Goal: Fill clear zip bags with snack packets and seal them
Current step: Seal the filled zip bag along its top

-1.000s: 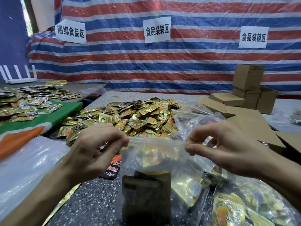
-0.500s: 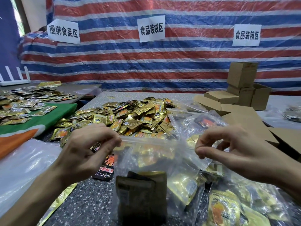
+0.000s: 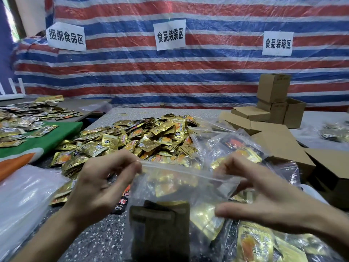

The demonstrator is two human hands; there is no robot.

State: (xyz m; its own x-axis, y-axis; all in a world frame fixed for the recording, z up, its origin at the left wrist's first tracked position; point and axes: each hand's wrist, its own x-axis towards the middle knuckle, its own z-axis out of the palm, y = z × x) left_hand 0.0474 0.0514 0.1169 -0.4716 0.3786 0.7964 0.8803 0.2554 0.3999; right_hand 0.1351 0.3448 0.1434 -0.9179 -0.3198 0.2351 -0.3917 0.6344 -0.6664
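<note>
A clear zip bag (image 3: 175,188) stands upright in front of me with gold and dark snack packets (image 3: 162,224) inside. My left hand (image 3: 100,184) pinches the left end of its zip strip between thumb and fingers. My right hand (image 3: 264,193) pinches the strip at its right end. The strip runs taut between the two hands. Behind the bag lies a big heap of loose gold snack packets (image 3: 143,138) on the speckled table (image 3: 98,241).
Filled clear bags (image 3: 264,244) lie at the right, with another (image 3: 236,146) behind my right hand. Flat and folded cardboard boxes (image 3: 273,114) stand at the back right. A stack of clear plastic (image 3: 22,197) lies at the left, beside a green cloth (image 3: 47,140) with more packets.
My right hand has slid further right along the zip strip, to its end. The left hand keeps its pinch on the left end. The camera has tilted a little.
</note>
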